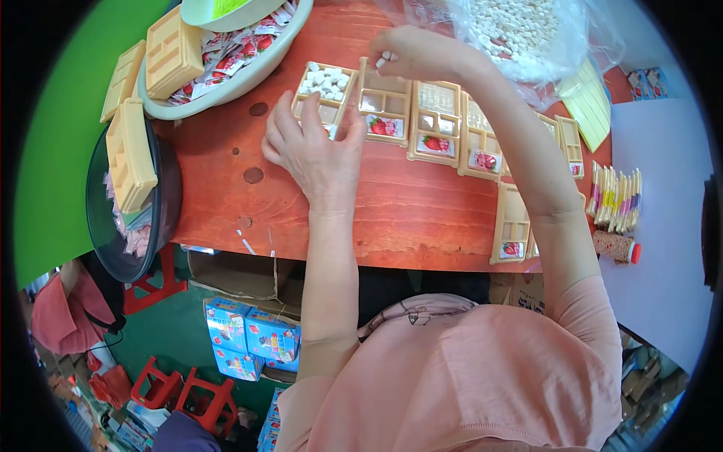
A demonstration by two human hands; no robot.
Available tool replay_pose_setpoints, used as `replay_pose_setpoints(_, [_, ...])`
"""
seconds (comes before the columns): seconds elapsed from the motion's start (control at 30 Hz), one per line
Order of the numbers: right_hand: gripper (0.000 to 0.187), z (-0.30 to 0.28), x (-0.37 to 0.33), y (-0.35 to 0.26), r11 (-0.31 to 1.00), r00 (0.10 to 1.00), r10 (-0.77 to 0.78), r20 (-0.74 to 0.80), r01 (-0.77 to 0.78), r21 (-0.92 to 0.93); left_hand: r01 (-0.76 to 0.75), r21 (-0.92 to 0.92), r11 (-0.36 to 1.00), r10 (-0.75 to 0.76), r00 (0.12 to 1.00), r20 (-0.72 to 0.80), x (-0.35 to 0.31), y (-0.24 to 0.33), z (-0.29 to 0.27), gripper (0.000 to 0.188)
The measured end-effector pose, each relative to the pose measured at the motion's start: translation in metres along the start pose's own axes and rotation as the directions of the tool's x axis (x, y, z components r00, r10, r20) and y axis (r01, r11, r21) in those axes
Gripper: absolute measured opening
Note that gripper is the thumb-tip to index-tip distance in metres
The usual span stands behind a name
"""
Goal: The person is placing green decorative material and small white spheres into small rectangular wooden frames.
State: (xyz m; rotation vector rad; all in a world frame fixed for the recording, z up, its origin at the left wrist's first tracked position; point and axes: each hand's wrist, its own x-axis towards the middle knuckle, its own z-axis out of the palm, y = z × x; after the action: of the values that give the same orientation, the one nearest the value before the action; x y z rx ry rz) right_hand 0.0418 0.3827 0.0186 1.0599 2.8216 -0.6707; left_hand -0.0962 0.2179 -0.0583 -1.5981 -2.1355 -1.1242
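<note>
The leftmost cream tray point(307, 87), at the far side of the red desk point(279, 203), has its long axis running near to far, the far end leaning slightly right and white pieces point(326, 81) heaped in its far compartment. The left hand point(320, 151) spreads its fingers over the near end, though whether it grips cannot be told. The right hand point(418, 54) pinches small white lumps point(387, 56) above the far end of the neighbouring tray point(373, 79), whose strawberry packet point(385, 126) lies nearest.
</note>
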Motion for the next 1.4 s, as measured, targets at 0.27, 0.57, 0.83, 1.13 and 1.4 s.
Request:
replay_pose_setpoints(0.27, [0.03, 0.009, -0.022, 0.008, 0.997, 0.998, -0.055, -0.037, 0.053, -0.062, -0.328, -0.376, 0.867, 0.359, 0.933, 0.012, -0.006, 0.023, 0.008, 0.023])
replay_pose_setpoints(0.57, [0.02, -0.031, -0.052, 0.048, 0.631, 0.792, 0.347, -0.503, 0.199, 0.75, -0.346, -0.467, 0.814, 0.44, 0.892, 0.106, -0.006, 0.025, 0.008, 0.02])
replay_pose_setpoints(0.83, [0.071, -0.007, -0.107, 0.243, 0.744, 0.55, 0.662, -0.508, -0.566, 0.357, -0.356, -0.479, 0.802, 0.453, 0.886, 0.1, -0.004, 0.034, 0.008, 0.021])
replay_pose_setpoints(1.13, [0.061, 0.023, -0.068, 0.175, 0.869, 0.687, 0.396, -0.61, -0.496, 0.005, -0.324, -0.433, 0.841, 0.421, 0.895, 0.148, -0.006, 0.026, 0.004, 0.022])
replay_pose_setpoints(1.4, [0.043, 0.003, -0.075, 0.19, 0.843, 0.734, 0.532, -0.421, -0.506, 0.183, -0.319, -0.419, 0.85, 0.419, 0.892, 0.17, -0.007, 0.019, 0.003, 0.025])
